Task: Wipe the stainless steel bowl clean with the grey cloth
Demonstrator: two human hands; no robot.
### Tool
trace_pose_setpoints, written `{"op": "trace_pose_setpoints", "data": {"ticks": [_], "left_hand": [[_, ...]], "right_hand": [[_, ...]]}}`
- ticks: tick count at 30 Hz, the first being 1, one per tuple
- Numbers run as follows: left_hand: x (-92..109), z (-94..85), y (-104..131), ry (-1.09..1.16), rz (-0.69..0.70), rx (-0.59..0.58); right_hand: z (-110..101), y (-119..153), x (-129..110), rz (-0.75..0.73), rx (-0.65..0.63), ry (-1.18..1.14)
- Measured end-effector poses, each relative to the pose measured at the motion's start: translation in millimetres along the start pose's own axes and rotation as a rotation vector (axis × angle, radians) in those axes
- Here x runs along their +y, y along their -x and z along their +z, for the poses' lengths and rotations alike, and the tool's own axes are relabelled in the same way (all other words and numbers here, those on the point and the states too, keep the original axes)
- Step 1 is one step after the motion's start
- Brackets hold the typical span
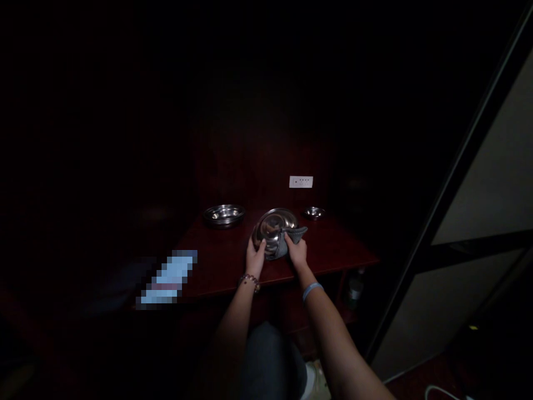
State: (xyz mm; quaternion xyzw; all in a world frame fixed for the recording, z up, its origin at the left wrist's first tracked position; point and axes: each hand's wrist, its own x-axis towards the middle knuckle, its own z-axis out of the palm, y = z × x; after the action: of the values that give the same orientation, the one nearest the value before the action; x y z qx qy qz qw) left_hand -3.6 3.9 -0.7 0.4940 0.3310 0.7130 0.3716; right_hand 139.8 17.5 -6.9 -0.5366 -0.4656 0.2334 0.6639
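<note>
A shiny metal plate (272, 222) is held tilted above the front part of the dark red table. My left hand (255, 258) grips its lower left edge, thumb on the near face. A grey cloth (295, 234) lies against the right side of the plate, and my right hand (296, 250) is closed on it, pressing it to the metal. Further back on the left sits a stack of metal plates (224, 214). A small metal bowl (313, 213) stands at the back right.
The red table (333, 244) has its front edge just below my hands. A white socket panel (301, 181) is on the back wall. A bottle (354, 291) stands under the table at right, near a pale sliding panel (487, 178). A blurred-out bright shape (169, 278) is at left.
</note>
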Motion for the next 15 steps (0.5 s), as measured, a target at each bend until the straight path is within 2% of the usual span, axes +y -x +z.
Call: {"op": "trace_pose_setpoints", "data": {"ticks": [5, 7, 11, 15], "left_hand": [[7.2, 0.7, -1.1, 0.050, 0.020, 0.104], [8.1, 1.0, 0.4, 0.014, -0.010, 0.066], [6.0, 1.4, 4.6, -0.085, -0.109, -0.105], [3.2, -0.1, 5.3, -0.130, -0.111, -0.094]], "right_hand": [[-0.2, 0.4, -2.0, -0.004, -0.001, 0.028], [-1.6, 0.7, -2.0, 0.000, 0.001, 0.054], [-3.6, 1.3, -0.1, 0.009, -0.007, 0.052], [-2.3, 2.1, 1.3, 0.034, -0.055, 0.081]]}}
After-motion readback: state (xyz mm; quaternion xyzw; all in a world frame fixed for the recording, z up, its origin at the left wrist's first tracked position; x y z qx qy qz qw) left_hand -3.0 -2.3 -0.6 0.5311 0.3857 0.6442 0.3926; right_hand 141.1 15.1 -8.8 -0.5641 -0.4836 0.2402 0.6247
